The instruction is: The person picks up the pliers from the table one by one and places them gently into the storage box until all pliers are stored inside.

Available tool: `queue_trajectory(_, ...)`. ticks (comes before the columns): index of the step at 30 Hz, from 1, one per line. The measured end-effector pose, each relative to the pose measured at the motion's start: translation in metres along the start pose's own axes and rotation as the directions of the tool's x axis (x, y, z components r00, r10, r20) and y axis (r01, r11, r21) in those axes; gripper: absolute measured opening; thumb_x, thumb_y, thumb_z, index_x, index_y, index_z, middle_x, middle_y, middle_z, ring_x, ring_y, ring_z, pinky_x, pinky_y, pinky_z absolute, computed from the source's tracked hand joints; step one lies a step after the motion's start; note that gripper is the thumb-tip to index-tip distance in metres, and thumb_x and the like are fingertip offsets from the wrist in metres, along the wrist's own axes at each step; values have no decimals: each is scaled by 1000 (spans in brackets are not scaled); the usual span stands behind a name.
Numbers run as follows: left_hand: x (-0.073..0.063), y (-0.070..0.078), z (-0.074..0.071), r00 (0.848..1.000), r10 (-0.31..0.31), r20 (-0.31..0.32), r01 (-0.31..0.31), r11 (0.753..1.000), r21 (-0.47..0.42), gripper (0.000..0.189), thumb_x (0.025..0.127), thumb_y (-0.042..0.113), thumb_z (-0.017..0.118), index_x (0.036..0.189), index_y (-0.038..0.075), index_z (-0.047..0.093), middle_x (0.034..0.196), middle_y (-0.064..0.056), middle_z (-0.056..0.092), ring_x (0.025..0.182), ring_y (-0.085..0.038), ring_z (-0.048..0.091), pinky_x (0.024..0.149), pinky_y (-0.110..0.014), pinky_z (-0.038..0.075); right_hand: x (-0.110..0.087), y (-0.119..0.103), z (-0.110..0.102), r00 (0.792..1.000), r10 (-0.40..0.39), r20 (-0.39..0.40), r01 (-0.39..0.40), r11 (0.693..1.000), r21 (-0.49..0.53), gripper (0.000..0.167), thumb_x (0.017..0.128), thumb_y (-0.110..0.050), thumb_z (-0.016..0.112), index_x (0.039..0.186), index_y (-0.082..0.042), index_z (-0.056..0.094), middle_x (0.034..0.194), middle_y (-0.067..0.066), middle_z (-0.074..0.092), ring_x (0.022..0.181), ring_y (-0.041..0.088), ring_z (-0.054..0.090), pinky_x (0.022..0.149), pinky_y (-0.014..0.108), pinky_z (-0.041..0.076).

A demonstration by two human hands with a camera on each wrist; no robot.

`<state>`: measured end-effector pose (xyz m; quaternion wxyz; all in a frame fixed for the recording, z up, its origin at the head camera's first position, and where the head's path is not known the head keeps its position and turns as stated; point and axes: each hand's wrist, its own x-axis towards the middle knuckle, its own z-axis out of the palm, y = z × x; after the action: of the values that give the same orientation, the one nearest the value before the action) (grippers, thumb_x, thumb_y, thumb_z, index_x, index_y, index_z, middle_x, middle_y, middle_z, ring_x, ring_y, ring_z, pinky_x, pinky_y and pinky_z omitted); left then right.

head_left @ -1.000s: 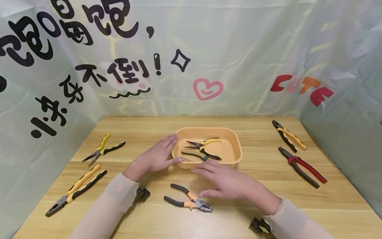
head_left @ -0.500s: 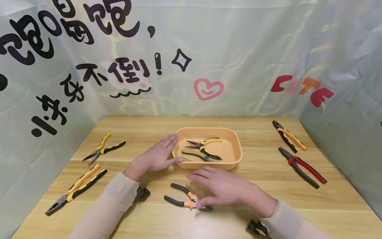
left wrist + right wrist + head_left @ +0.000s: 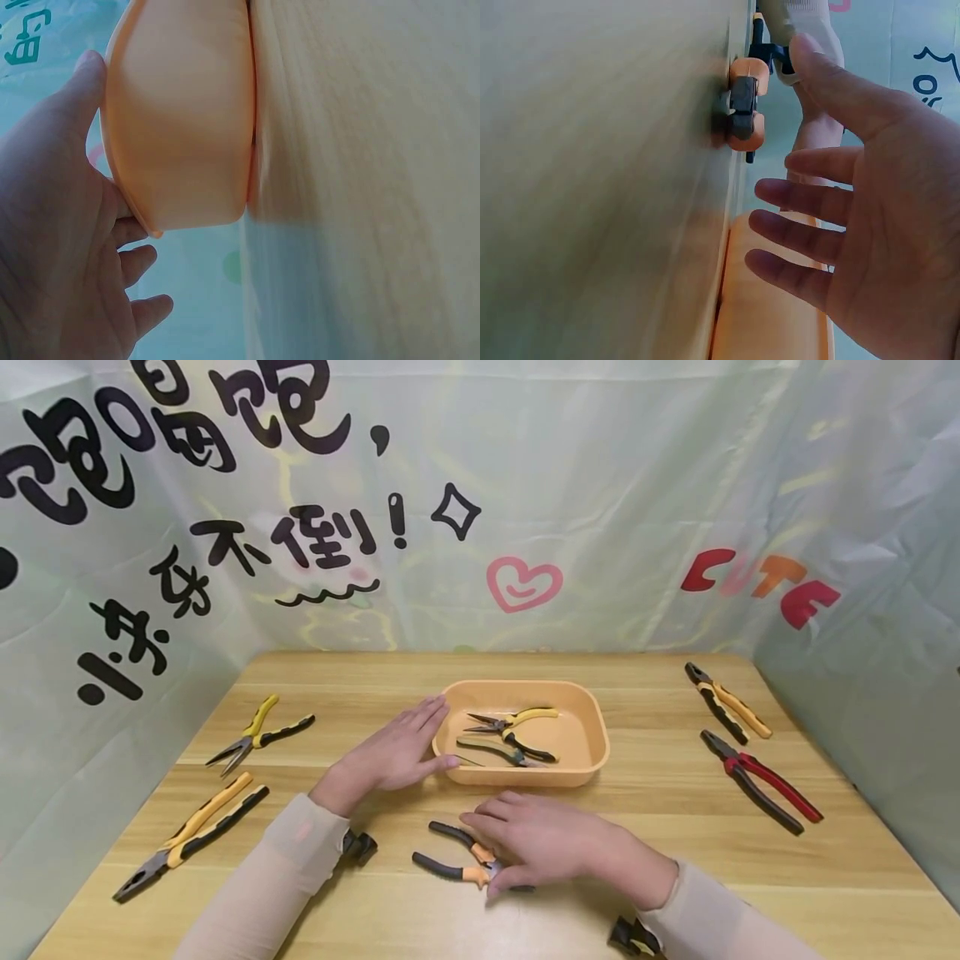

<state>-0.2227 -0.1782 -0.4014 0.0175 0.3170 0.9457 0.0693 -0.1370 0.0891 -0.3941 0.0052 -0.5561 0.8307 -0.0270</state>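
My left hand (image 3: 397, 747) rests at the left end of an orange plastic box (image 3: 600, 735), thumb and fingers touching its rim with the fingers loose. In the box lie long-nose pliers (image 3: 534, 714) with yellow and black handles and pliers with dull green handles (image 3: 483, 743). Over the combination pliers (image 3: 446, 865) with black and orange handles, in front of the box, hovers my right hand (image 3: 551, 843). It partly hides their head in the head view. In the right wrist view the pliers (image 3: 742, 101) stand apart from the spread fingers, which hold nothing.
At left on the wooden table (image 3: 360, 927) lie long-nose pliers (image 3: 255, 739) and yellow-black combination pliers (image 3: 180, 852). At right are yellow-black pliers (image 3: 723, 702) and red-black pliers (image 3: 757, 781). A printed curtain (image 3: 615, 527) surrounds the table's back and sides.
My right hand has moved away from the box's near rim, toward me and slightly left, over the black and orange combination pliers. The left hand has stayed on the box.
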Motion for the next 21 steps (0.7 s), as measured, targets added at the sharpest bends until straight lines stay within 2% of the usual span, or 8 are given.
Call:
queue_trajectory(5,1,-1,2,1000,5,-6,-5,1000,7,96,94,74,22,157,3,9,163,-10,4,149,-27,5,119,-42,14,0,0,3,1000,-15,15,15,1000,-1,87,85,-70,54,145,-7,45,132,2,56,119,15,53,102,31,44)
queue_trajectory(12,0,-1,2,1000,5,-11,-5,1000,10,97,93,75,22,157,3,9,163,-12,4,149,-26,3,118,-43,14,0,-2,6,999,-25,38,26,999,-30,74,87,-58,65,141,-9,51,121,-3,58,107,9,54,94,25,46)
queue_trajectory(17,0,0,2,1000,3,-10,-3,1000,7,97,93,75,21,157,4,8,163,-12,4,149,-26,3,119,-42,14,2,-4,5,999,3,49,-3,1000,-14,55,88,-41,70,133,-13,57,100,-9,56,86,4,51,79,22,48)
queue_trajectory(21,0,0,2,1000,1,-5,-1,1000,0,97,93,76,21,157,3,9,163,-11,3,149,-27,5,119,-42,14,2,-5,6,999,15,41,-15,1000,1,39,90,-30,69,125,-14,61,95,-10,57,84,2,54,78,22,49)
